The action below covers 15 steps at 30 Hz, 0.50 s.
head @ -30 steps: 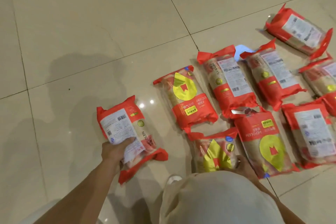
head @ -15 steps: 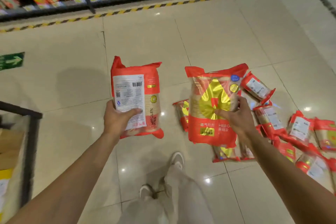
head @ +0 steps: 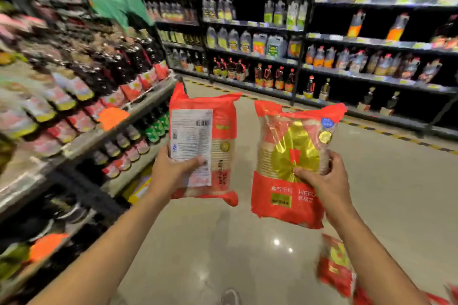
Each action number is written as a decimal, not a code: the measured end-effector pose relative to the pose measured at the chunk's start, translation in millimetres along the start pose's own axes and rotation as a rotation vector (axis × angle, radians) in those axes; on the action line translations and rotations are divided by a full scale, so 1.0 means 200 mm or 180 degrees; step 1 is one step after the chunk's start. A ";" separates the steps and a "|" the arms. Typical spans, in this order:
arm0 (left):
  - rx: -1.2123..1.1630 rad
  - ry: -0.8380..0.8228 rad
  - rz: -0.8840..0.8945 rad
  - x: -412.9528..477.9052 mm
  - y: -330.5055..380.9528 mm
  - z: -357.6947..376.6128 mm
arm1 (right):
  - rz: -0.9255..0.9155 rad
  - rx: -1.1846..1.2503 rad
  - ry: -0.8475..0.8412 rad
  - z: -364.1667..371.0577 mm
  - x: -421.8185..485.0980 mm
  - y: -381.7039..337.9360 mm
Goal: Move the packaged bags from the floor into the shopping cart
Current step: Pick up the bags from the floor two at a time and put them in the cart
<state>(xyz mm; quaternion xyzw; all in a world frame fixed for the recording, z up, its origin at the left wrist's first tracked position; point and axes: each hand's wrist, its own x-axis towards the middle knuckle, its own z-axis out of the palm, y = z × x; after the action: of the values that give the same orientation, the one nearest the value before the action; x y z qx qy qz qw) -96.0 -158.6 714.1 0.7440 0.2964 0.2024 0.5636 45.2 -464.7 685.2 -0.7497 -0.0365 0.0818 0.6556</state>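
Observation:
My left hand (head: 173, 171) grips a red packaged bag (head: 215, 136) from its left side, held upright with the white label side facing me. My right hand (head: 319, 181) grips a second red bag (head: 280, 163) that shows a gold emblem, also upright, just right of the first. Both bags are up at chest height over the aisle floor. One more red bag (head: 334, 267) lies blurred on the floor at the lower right, under my right forearm. No shopping cart is in view.
Shelves of bottles and packets (head: 74, 111) run along the left, close to my left arm. Dark shelves of oil and sauce bottles (head: 322, 57) line the far side, behind a yellow-black floor stripe (head: 386, 131). Glossy tiled floor (head: 247, 255) stretches ahead.
Both hands have lifted their bags off the floor to chest height. My view has swung up from the floor to the aisle and shelves, leaving the other bags mostly out of sight.

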 end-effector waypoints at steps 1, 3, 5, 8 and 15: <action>-0.0031 0.0187 -0.0044 -0.10 0.00 -0.15 | -0.0086 -0.0005 -0.0218 0.11 -0.04 -0.03; -0.0074 0.0706 -0.0124 -0.31 -0.03 -0.44 | -0.0255 -0.0016 -0.0654 0.35 -0.15 -0.10; 0.0059 0.1239 -0.0247 -0.56 -0.03 -0.70 | -0.0382 0.0023 -0.1110 0.59 -0.32 -0.16; 0.0086 0.1817 -0.0379 -0.95 -0.09 -1.12 | -0.0515 0.0019 -0.1759 0.94 -0.64 -0.23; -0.0132 0.3059 -0.0722 -1.91 -0.29 -1.86 | -0.0821 -0.0158 -0.3039 1.63 -1.57 -0.34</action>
<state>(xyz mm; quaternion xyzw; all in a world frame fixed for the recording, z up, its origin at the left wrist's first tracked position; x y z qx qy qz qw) -628.6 -136.6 776.6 0.5182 0.5978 0.4660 0.3963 -315.0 -188.0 734.1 -0.6333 -0.4272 0.3334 0.5525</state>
